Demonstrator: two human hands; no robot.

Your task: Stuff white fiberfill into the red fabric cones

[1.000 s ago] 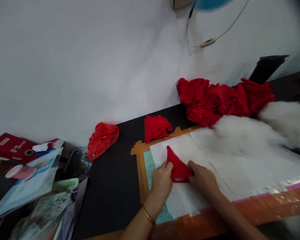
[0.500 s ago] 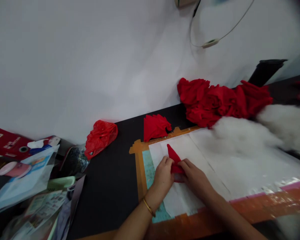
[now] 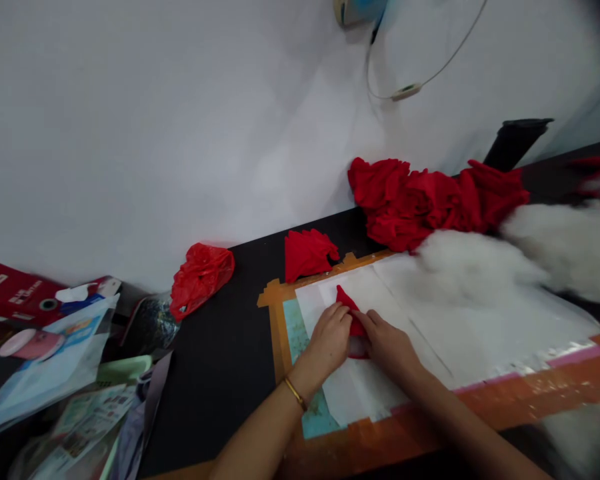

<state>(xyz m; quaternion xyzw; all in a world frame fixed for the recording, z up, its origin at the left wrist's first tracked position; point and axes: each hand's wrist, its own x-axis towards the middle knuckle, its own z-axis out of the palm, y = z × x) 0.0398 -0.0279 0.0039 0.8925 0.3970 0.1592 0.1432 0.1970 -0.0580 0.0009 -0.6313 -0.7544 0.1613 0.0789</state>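
Note:
Both my hands meet over the white sheet (image 3: 350, 393), around a small pointed red cloth piece (image 3: 357, 326). My left hand (image 3: 331, 335) is closed on its left side, the fingers bent over the cloth and covering much of it. From the right, my right hand (image 3: 386, 341) pinches the same piece. Its narrow tip sticks out above the fingers, pointing away from me. A whitish patch shows at its lower end between the hands; I cannot make out what it is.
Behind the sheet lie a small stack of red cloth pieces (image 3: 307, 255) and a large red cloth heap (image 3: 430, 200). White fluffy stuffing (image 3: 480, 260) covers the right side. A red plastic bag (image 3: 203, 277) sits left, near a cluttered green tray (image 3: 125, 367). A cable (image 3: 453, 60) hangs on the wall.
My left fingers have moved up and over the red cloth piece, so less of it shows. My right hand has shifted slightly upward on it. The view has swung a little.

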